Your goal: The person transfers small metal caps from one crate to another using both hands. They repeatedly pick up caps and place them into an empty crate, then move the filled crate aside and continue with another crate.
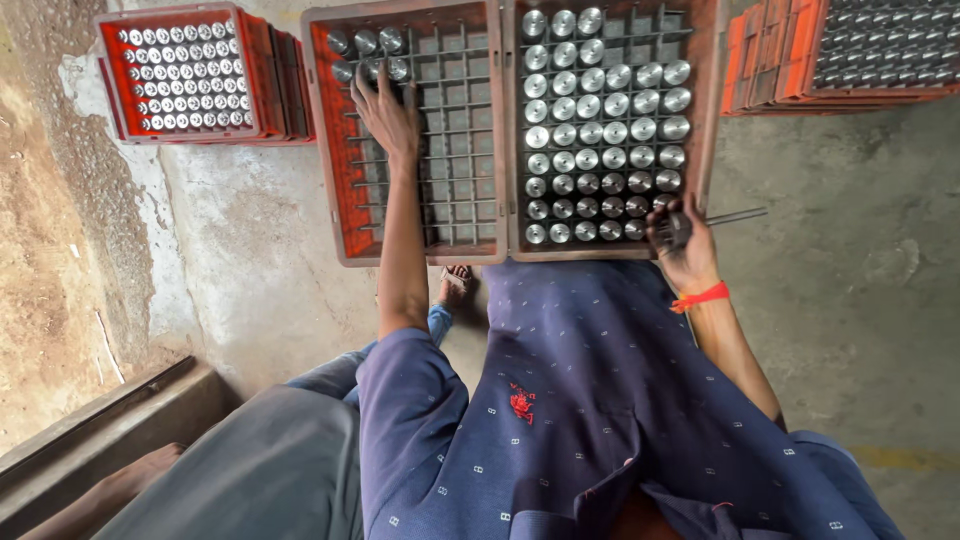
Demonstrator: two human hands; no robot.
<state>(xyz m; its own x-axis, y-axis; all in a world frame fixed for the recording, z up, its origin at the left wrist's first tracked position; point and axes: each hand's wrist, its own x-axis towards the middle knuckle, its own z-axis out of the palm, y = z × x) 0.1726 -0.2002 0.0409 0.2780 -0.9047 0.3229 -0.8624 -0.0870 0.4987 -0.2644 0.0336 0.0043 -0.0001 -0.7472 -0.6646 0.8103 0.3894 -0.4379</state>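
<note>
Two red crates with wire grid dividers stand side by side on the concrete floor in front of me. The left crate (325, 150) holds only a few round silver metal parts (365, 42) in its far cells. My left hand (385, 115) reaches into that crate, fingers on a part near the far left corner. The right crate (705, 130) is nearly full of shiny metal parts (600, 130). My right hand (680, 245) rests at that crate's near right corner, closed around a dark metal rod tool (735, 216). A red thread circles that wrist.
Another red crate (250, 70) full of small parts sits at the far left by a rough wall. Orange crates (770, 60) with more parts stand stacked at the far right. A foot in a sandal (455, 285) shows below the left crate. A low ledge (110, 420) lies at the left.
</note>
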